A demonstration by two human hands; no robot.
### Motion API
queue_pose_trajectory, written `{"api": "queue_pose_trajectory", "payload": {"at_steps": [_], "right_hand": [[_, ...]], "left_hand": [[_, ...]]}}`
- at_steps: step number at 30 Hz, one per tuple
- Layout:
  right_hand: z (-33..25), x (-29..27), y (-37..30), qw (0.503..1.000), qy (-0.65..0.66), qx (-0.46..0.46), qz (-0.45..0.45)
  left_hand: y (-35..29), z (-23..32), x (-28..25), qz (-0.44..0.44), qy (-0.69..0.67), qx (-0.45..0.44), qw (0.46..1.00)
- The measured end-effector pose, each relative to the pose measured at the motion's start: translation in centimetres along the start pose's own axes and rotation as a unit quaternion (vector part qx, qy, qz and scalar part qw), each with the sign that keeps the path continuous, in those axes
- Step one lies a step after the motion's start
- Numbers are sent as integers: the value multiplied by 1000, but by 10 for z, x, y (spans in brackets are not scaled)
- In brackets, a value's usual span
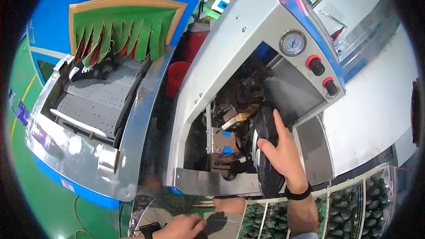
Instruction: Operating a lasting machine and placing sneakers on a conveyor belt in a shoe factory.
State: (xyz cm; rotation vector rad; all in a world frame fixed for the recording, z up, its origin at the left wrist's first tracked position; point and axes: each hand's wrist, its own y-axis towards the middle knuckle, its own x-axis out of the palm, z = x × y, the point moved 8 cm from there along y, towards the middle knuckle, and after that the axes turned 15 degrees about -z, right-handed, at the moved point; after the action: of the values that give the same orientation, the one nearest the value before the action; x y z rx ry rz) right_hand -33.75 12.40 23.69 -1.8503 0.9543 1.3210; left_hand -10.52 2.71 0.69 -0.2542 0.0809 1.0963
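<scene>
My right hand (281, 152) grips a black shoe (264, 168) with a white mark on its side, thumb on the near face and index finger stretched along it. The shoe stands on end, tilted, at the open front of a white machine (217, 57). Inside the opening, beside the shoe, are a metal bracket (223, 139) with blue parts and a worn yellowish block (239, 117). My left hand (183, 226) is low over my lap, its fingers curled. A dark patch shows under those fingers, and whatever they may hold is hidden.
On the left a conveyor (99, 106) carries a black-and-white shoe (95, 68) by a green strip curtain (119, 26). A pressure gauge (292, 42) and black knobs (316, 65) sit on the machine. Below right, a rack (325, 199) holds many dark rounded pieces. Red bins (178, 79) stand between the machines.
</scene>
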Motion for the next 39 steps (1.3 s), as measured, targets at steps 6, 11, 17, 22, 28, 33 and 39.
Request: {"api": "queue_pose_trajectory", "payload": {"at_steps": [6, 11, 17, 22, 28, 33, 39], "right_hand": [[-6, -7, -16, 994, 3, -61, 94], [-9, -16, -42, 983, -9, -45, 178], [-22, 34, -140, 968, -76, -92, 219], [-32, 71, -253, 960, -160, -123, 194], [-37, 73, -206, 915, 350, -195, -47], [-12, 105, -82, 450, 882, -133, -48], [-2, 87, -105, 618, 758, -171, 119]], "left_hand": [[5, 12, 9, -17, 22, -38, 999], [11, 35, 40, -39, 38, 25, 998], [-5, 33, 49, -77, -89, 2, 993], [-6, 62, 55, -206, -567, 141, 785], [-15, 36, 46, -129, -581, -107, 797], [-24, 28, 48, -34, -212, -186, 959], [-44, -23, 23, 166, -368, -63, 913]]}}
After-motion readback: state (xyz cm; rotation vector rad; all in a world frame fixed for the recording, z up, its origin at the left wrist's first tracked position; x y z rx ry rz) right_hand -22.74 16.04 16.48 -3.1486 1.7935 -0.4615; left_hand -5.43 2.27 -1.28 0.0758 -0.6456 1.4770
